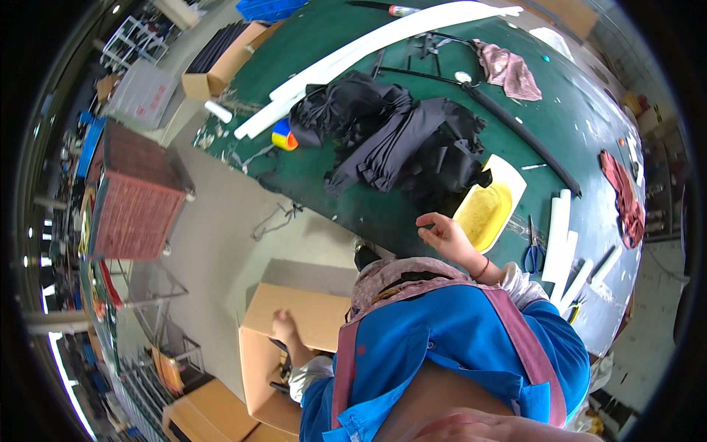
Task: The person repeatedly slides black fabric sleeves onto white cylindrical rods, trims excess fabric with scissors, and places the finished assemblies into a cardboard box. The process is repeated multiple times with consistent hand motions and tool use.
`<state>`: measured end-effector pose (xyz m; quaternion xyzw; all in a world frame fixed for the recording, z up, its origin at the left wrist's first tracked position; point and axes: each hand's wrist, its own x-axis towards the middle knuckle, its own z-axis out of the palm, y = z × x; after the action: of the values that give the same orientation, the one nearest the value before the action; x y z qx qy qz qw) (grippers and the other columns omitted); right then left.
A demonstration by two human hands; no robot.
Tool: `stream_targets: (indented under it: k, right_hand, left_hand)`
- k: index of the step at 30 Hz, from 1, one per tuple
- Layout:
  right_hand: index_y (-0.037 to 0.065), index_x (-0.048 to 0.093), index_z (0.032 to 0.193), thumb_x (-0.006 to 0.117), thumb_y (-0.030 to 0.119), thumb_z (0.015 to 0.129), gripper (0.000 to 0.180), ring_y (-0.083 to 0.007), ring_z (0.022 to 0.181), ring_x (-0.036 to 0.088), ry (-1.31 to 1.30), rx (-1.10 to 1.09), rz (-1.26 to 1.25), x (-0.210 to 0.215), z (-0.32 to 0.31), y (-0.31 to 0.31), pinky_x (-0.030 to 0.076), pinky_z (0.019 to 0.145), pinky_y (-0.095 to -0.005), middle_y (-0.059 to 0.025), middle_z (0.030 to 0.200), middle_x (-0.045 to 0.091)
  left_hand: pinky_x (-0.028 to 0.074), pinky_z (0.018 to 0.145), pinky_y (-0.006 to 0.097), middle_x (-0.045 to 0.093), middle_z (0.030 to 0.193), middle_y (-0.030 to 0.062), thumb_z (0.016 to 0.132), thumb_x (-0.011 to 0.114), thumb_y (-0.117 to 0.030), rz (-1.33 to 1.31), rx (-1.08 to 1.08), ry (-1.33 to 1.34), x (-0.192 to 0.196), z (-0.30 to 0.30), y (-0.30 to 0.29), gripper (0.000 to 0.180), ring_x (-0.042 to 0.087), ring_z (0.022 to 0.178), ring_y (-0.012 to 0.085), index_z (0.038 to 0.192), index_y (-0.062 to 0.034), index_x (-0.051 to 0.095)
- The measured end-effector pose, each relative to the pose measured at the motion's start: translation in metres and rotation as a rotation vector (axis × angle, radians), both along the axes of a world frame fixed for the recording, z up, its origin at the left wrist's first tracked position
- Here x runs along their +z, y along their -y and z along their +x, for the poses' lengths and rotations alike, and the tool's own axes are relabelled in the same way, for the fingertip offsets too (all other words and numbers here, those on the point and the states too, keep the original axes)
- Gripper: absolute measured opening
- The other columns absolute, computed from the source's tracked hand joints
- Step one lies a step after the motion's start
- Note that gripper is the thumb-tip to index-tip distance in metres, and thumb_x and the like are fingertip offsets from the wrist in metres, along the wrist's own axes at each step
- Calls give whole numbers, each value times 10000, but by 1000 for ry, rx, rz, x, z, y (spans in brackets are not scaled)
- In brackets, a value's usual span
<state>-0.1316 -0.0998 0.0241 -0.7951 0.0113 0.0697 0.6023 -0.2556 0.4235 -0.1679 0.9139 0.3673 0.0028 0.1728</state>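
Note:
My right hand [444,236] is raised at the table's near edge beside a yellow plastic tray [508,177]. Its fingers are loosely bent with thumb and forefinger apart, and nothing shows between them. Down to the left, my left hand [283,324] hangs over an open cardboard box [258,361]. Its fingers are small and blurred, so their grip cannot be made out. Dark pieces [280,383] lie in the box beneath that wrist. Beyond my right hand, a heap of black fabric pieces [383,140] lies crumpled on the green table [324,199].
Long white strips [353,55], a black tube [523,132] and a black frame [412,74] lie farther back. Blue-handled scissors [534,254] and white rolls [557,236] are at the right. A reddish wooden cabinet [136,199] stands on the floor at left.

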Motion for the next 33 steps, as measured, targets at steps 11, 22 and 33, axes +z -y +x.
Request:
stream_targets:
  k: [11, 22, 33]
  right_hand:
    - [9, 649, 1002, 660, 130, 822, 217, -195, 670, 630, -43, -136, -165, -7, 26, 12, 516, 614, -290, -128, 887, 646]
    - [-2, 635, 1006, 651, 95, 842, 191, -231, 749, 661, -102, -287, -195, -12, 79, 35, 543, 663, -284, -145, 932, 639]
    - [4, 649, 979, 668, 72, 800, 192, -236, 732, 663, -311, -378, -262, -34, 110, 68, 533, 637, -302, -147, 882, 652]
  left_hand:
    - [282, 1025, 582, 679, 936, 31, 816, 670, -205, -292, -978, 342, 81, 305, 242, 201, 624, 942, 251, 997, -123, 641]
    - [505, 739, 384, 651, 884, 146, 811, 625, -91, -429, -1166, 540, 103, 517, 328, 116, 628, 822, 339, 902, -19, 634]
    - [276, 1103, 426, 318, 1455, 227, 889, 519, -155, 24, -859, 173, 30, 744, 351, 534, 312, 1356, 329, 1371, 18, 367]
